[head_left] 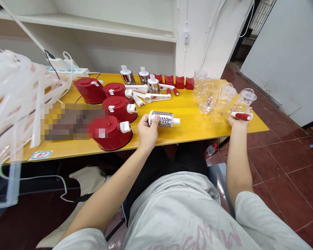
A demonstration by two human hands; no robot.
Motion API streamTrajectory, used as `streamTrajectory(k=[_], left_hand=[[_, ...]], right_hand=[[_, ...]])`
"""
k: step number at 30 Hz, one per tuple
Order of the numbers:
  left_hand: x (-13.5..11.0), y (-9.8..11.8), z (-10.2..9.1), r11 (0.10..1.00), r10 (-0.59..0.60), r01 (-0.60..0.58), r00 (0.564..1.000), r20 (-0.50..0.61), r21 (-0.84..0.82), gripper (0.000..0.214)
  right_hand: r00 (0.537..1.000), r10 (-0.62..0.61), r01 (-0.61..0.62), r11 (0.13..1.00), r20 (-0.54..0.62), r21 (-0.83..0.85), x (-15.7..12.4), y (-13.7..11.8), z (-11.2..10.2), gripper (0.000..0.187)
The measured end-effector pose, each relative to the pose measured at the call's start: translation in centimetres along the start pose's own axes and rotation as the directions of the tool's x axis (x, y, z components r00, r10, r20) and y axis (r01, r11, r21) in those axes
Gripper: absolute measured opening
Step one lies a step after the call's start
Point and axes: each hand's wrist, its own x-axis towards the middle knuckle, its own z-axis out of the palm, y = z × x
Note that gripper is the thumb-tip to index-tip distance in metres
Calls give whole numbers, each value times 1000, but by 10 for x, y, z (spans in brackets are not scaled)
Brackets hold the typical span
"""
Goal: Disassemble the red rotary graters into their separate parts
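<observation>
My left hand [147, 132] grips a perforated stainless steel grater drum [163, 119] with a white end cap, lying close above the yellow table [182, 119]. My right hand [239, 119] holds a short red-and-white handle [241, 116] across its palm, near the table's right edge. Just beyond that hand stands a clear plastic cup [246, 100]. Several red rotary grater bodies [111, 131] with white fittings stand to the left of my left hand. A pixelated patch hides part of the table beside them.
Several more drums [127, 77], white handle parts [148, 97] and red pieces [179, 82] lie at the back. Several clear cups [208, 98] stand at the right. A white perforated crate [15, 100] intrudes at the left, a power strip [67, 71] sits behind, and a tiled floor lies right.
</observation>
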Motion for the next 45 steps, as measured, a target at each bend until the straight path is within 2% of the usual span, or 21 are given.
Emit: streamTrajectory(k=[5,9,11,13,14,16,19,22,25,28,30,33,36,38,40,43,45], left_hand=[[0,0,0,1000,20,-20,1000,-4,-1,58],[0,-1,1,1000,24,-24,1000,-6,-12,60],[1,-2,1,999,21,-21,1000,-9,-24,60],[1,-3,1,999,12,-13,1000,-22,-43,60],[1,-3,2,998,9,-10,1000,-29,-54,61],[1,-3,2,997,10,-12,1000,-30,-78,62],[1,-2,2,994,10,-11,1000,-10,-110,64],[0,-1,1,993,-8,11,1000,21,-122,64],[0,-1,1,989,-46,51,998,35,-141,65],[0,-1,2,982,-70,72,997,20,-173,66],[1,-1,3,980,-83,87,996,27,-178,66],[0,0,4,977,-102,113,993,67,-181,68],[0,1,4,975,-100,109,993,57,-193,67],[0,2,3,975,-111,114,994,22,-191,62],[-1,3,2,974,-128,124,992,-11,-187,56],[-2,5,2,976,-132,129,991,-2,-177,50],[-3,5,2,977,-128,132,991,34,-167,49]], right_hand=[[997,29,-29,1000,-67,-10,-35,14,11,25],[993,32,-33,999,-113,-2,-65,21,24,48],[999,-3,3,1000,-48,-10,-82,24,34,54],[991,-60,68,995,118,-70,-102,29,44,54],[969,-85,116,986,234,-123,-113,33,49,54],[891,-77,213,941,448,-262,-134,45,55,54],[750,128,333,774,649,-538,-161,68,51,54],[648,380,409,557,660,-723,-177,88,39,61],[599,487,469,431,636,-771,-181,99,31,64],[594,495,519,366,634,-772,-178,104,28,57],[606,474,529,360,639,-769,-177,107,26,55],[630,416,513,412,656,-753,-177,112,23,50],[663,358,469,486,657,-738,-177,118,28,48],[691,311,443,530,652,-723,-173,121,36,47],[712,255,461,534,654,-709,-163,126,51,45],[709,169,575,423,684,-700,-138,136,80,38],[661,135,683,297,738,-667,-119,144,101,31]])
